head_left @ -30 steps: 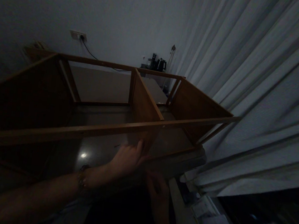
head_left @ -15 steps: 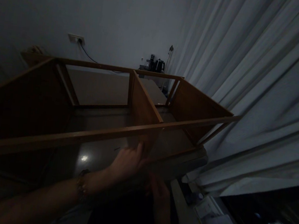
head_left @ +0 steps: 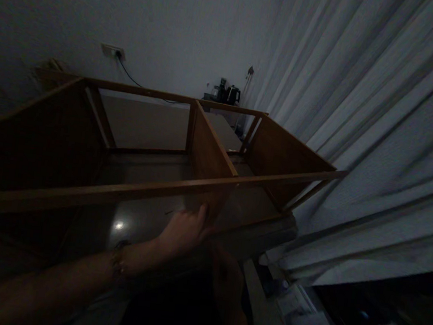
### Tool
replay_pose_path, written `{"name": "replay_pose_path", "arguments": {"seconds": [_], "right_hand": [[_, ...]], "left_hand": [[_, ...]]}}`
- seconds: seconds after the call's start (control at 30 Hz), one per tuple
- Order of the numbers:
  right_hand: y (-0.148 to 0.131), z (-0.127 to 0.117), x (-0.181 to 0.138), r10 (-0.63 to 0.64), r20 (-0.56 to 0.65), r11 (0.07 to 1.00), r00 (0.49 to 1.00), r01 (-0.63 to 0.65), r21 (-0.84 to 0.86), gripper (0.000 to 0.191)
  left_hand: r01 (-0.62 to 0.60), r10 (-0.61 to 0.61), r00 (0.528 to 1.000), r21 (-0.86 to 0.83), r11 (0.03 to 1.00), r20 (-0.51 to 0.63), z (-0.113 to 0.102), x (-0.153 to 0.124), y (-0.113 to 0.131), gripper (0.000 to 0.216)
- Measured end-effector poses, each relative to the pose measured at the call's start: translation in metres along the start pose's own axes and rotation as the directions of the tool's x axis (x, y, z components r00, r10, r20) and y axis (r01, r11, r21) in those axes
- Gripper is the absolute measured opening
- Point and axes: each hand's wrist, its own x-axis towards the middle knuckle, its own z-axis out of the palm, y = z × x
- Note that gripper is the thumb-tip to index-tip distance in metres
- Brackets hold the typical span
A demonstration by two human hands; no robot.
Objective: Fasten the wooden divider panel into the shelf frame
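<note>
A brown wooden cabinet frame (head_left: 151, 189) with open compartments fills the middle of the head view. Its upright divider panel (head_left: 212, 149) runs from back to front between two bays. My left hand (head_left: 183, 229), a bracelet on its wrist, is closed at the front lower part of the divider, thumb pointing up against the wood. Lower and to the right, my right hand (head_left: 229, 278) is near the frame's bottom front edge, its fingers curled. Deep shadow hides what they hold, if anything. A thin dark item (head_left: 169, 212) lies on the bottom panel left of my left hand.
A pale curtain (head_left: 362, 121) hangs along the right side. Behind the frame are a wall socket (head_left: 112, 51) with a plugged-in cable and a black kettle (head_left: 232, 95). Boxes or papers (head_left: 308, 314) lie at the lower right. The room is dim.
The view has shifted slightly. My left hand stays at the divider; my right hand has barely moved and looks darker.
</note>
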Motion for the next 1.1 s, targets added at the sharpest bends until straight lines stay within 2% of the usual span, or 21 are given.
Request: {"name": "replay_pose_path", "arguments": {"seconds": [0.07,0.1,0.17,0.23,0.3,0.37,0.43,0.5,0.6,0.7,0.83,0.97,1.1], "right_hand": [[-0.005,0.003,-0.001,0.117,-0.074,0.992,0.990,-0.114,0.052,0.022],[-0.009,0.003,-0.001,0.194,-0.069,0.978,0.979,-0.187,0.089,0.022],[-0.019,0.004,-0.001,0.323,-0.008,0.935,0.946,-0.317,0.158,0.019],[-0.026,0.004,0.001,0.375,0.064,0.905,0.925,-0.380,0.193,0.019],[-0.028,0.002,0.003,0.308,0.136,0.931,0.942,-0.327,0.160,0.022],[-0.025,-0.001,0.005,0.136,0.230,0.987,0.964,-0.153,0.057,0.025],[-0.021,-0.005,0.008,-0.023,0.325,0.998,0.945,0.041,-0.048,0.028],[-0.018,-0.009,0.009,-0.091,0.389,0.987,0.917,0.134,-0.086,0.030],[-0.021,-0.010,0.010,-0.069,0.399,0.997,0.914,0.075,0.000,0.029],[-0.026,-0.007,0.008,0.059,0.337,0.986,0.940,-0.106,0.125,0.024],[-0.031,-0.005,0.008,0.192,0.312,0.943,0.931,-0.263,0.205,0.021],[-0.033,-0.006,0.011,0.240,0.295,0.914,0.925,-0.318,0.252,0.016],[-0.029,-0.006,0.007,0.203,0.276,0.926,0.940,-0.276,0.257,0.028]], "left_hand": [[0.002,-0.002,1.000,0.005,1.000,-0.002,0.000,0.000,0.000,0.057],[0.000,0.001,1.000,0.002,1.000,-0.006,0.000,-0.001,0.000,0.058],[-0.008,0.008,1.000,-0.004,1.000,-0.011,0.000,-0.001,0.000,0.057],[-0.003,0.003,1.000,0.002,1.000,-0.014,0.000,-0.001,0.000,0.056],[0.009,-0.009,1.000,0.018,1.000,-0.015,0.000,0.000,0.001,0.057],[0.014,-0.014,1.000,0.025,1.000,-0.012,0.000,0.000,0.001,0.057],[0.013,-0.013,1.000,0.020,1.000,-0.006,-0.001,0.000,0.001,0.057],[0.016,-0.016,1.000,0.011,1.000,0.003,-0.001,0.000,0.001,0.057],[0.022,-0.022,1.000,0.008,1.000,0.017,-0.002,0.000,0.001,0.057],[0.033,-0.033,0.999,0.019,0.999,0.029,-0.003,0.000,0.001,0.056],[0.017,-0.018,1.000,0.031,0.999,0.017,-0.003,0.000,0.001,0.056],[0.023,-0.024,1.000,0.032,0.999,0.013,-0.001,0.000,0.001,0.057],[0.000,0.000,1.000,0.015,1.000,-0.005,0.001,0.000,0.000,0.058]]}}
